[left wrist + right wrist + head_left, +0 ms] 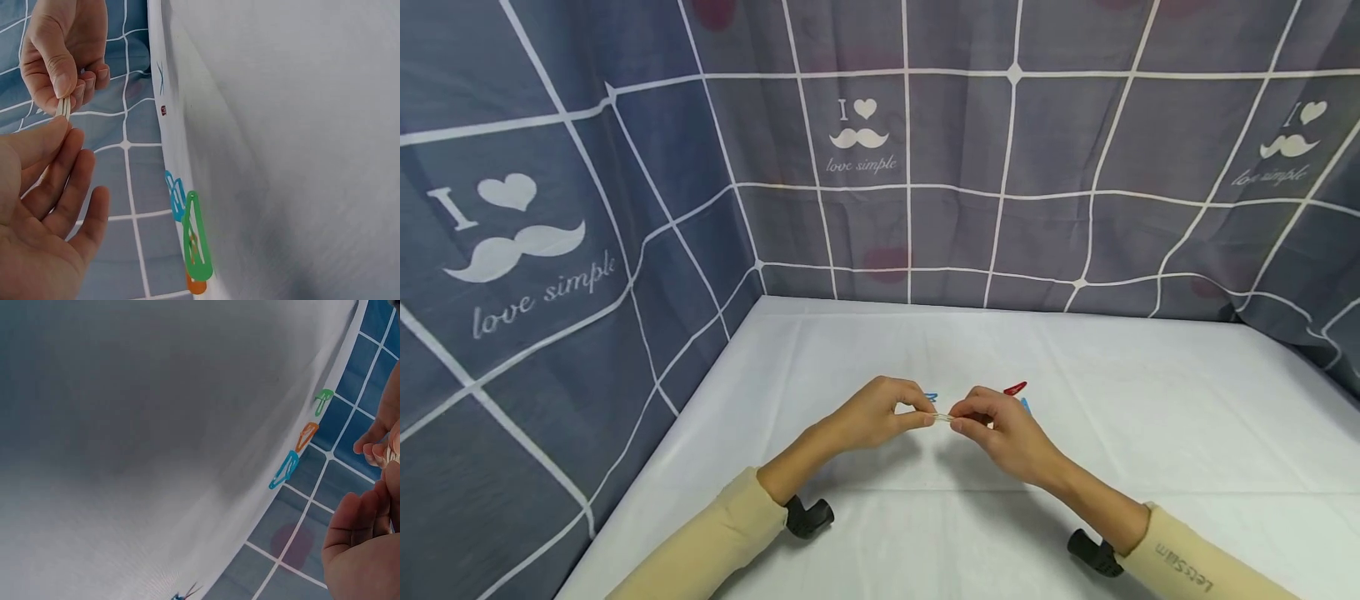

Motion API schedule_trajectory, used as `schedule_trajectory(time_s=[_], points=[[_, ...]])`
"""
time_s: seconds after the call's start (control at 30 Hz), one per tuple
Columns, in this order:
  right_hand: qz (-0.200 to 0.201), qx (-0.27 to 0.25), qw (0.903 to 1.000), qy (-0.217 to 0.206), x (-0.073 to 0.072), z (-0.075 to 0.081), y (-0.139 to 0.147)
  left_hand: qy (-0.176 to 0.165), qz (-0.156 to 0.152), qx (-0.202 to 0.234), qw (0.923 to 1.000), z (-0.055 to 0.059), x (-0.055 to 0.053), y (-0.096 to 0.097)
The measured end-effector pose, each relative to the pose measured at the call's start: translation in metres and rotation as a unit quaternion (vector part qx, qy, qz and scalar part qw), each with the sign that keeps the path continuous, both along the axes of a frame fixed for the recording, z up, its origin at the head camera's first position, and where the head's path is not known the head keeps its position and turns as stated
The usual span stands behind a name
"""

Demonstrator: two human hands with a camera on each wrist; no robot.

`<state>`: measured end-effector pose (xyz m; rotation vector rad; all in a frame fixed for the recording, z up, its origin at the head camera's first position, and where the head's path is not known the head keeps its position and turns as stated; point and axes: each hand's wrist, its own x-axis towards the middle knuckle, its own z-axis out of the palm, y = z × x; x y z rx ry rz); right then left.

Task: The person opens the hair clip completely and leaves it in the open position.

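A slim cream hair clip (pixel 943 417) is stretched between both hands above the white table, one end at each. My left hand (pixel 883 412) pinches one end between thumb and forefinger, its other fingers loosely bent in the left wrist view. The other end is gripped by the thumb and fingers of my right hand (pixel 1009 433). In the left wrist view the clip (pixel 64 108) appears as two thin pale strips, with its ends hidden by the fingertips.
On the white table (pixel 865 333) behind the hands lie a red clip (pixel 1015 388) and blue pieces. A green snap clip (pixel 201 265), an orange clip (pixel 306 436) and a blue clip (pixel 285 470) show in the wrist views. A grey-blue checked curtain (pixel 955 233) surrounds the table.
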<state>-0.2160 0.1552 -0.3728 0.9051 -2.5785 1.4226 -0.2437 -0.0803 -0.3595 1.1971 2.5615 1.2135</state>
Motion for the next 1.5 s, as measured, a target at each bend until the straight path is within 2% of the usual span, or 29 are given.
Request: schedule_trajectory(time_s=[0.33, 0.57, 0.63, 0.93, 1.07, 1.23, 1.5], points=[[0.011, 0.002, 0.9999, 0.004, 0.0011, 0.0000, 0.0001, 0.026, -0.017, -0.011, 0.9994, -0.0005, -0.0010, 0.0018], [0.030, 0.008, 0.9992, 0.026, -0.0012, -0.0014, 0.0008, 0.096, -0.048, -0.018, 0.9941, 0.0012, -0.0030, 0.0007], [0.034, 0.013, 0.9989, 0.029, -0.0014, -0.0010, 0.0010, 0.106, -0.054, -0.020, 0.9926, 0.0018, -0.0031, -0.0001], [0.047, 0.020, 0.9986, 0.017, -0.0015, 0.0003, 0.0028, 0.096, -0.072, -0.019, 0.9926, 0.0034, -0.0019, -0.0021], [0.039, 0.016, 0.9991, 0.006, -0.0013, -0.0007, 0.0030, 0.084, -0.066, -0.028, 0.9939, 0.0029, -0.0021, -0.0010], [0.014, 0.009, 0.9998, -0.008, -0.0021, -0.0029, 0.0018, 0.075, -0.038, -0.049, 0.9952, 0.0014, -0.0022, 0.0007], [-0.017, 0.018, 0.9994, -0.024, -0.0027, -0.0041, -0.0012, 0.089, 0.001, -0.084, 0.9925, -0.0016, -0.0027, 0.0009]])
